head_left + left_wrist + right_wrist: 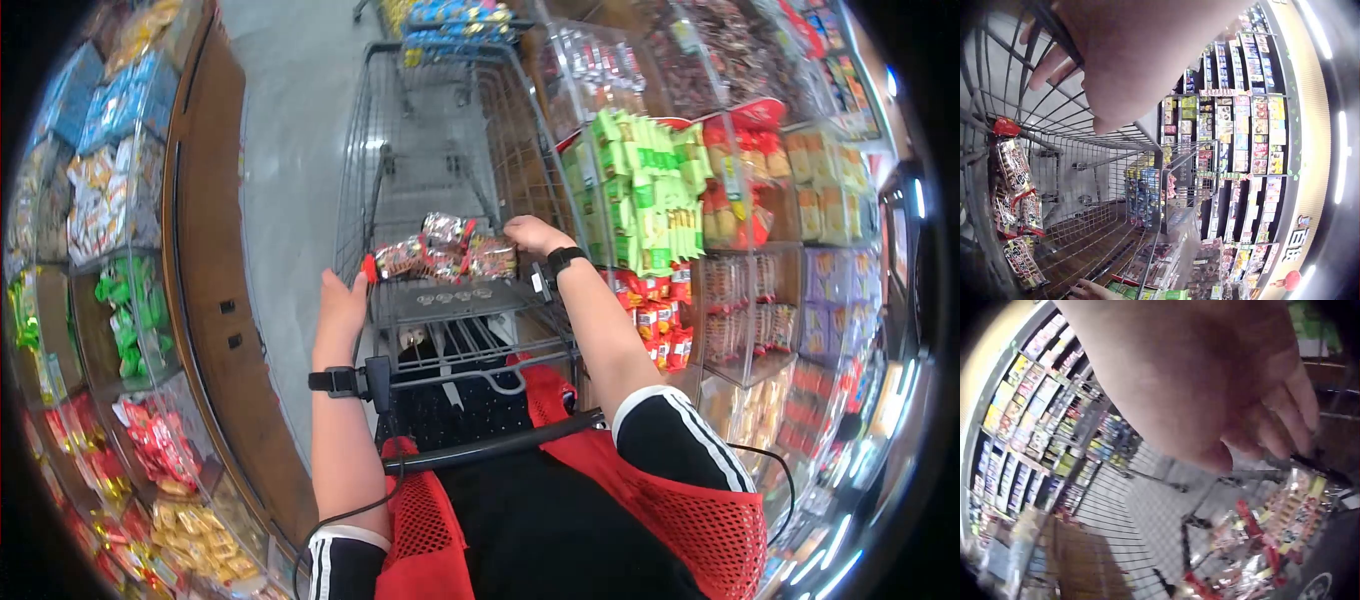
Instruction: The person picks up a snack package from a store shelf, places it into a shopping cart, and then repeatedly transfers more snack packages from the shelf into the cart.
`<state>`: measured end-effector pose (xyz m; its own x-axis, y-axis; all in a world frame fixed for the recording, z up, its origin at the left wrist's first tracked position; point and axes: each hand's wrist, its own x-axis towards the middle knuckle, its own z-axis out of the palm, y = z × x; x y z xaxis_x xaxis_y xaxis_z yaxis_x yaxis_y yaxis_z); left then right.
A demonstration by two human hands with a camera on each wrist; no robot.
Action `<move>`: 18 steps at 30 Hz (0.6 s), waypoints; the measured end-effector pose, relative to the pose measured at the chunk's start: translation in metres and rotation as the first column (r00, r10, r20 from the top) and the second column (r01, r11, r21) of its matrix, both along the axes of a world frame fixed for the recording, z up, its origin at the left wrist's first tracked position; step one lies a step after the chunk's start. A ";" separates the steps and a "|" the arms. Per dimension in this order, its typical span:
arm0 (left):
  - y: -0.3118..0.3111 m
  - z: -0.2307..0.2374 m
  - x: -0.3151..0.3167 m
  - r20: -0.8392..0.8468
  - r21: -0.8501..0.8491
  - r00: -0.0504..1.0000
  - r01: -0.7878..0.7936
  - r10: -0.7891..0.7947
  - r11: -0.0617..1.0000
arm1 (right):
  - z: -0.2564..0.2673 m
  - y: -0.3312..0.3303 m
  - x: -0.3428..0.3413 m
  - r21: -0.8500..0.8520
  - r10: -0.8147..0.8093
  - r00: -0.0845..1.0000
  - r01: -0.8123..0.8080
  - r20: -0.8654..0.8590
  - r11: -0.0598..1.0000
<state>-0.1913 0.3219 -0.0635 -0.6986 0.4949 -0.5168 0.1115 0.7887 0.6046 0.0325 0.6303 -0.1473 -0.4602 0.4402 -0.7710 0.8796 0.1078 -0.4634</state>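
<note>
We are seeing our left hand (343, 306) with thumb and fingers spread at the left rim of the grey metal-wire shopping cart (508, 112); our right hand (541, 236) is hanging near its right rim, fingers loosely bent. Between them, shiny red-trimmed plastic packets (442, 262) are lying inside, beside the dark grey plastic panel (442, 300).

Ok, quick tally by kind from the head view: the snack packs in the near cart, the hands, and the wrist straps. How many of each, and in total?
Packs: 4
Hands: 2
Straps: 2
Total: 8
</note>
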 end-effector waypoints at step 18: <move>-0.006 -0.110 -0.062 0.084 -0.002 0.991 0.101 -0.100 0.995 | 0.300 -0.104 0.355 0.722 -0.309 0.868 0.495 -0.389 0.484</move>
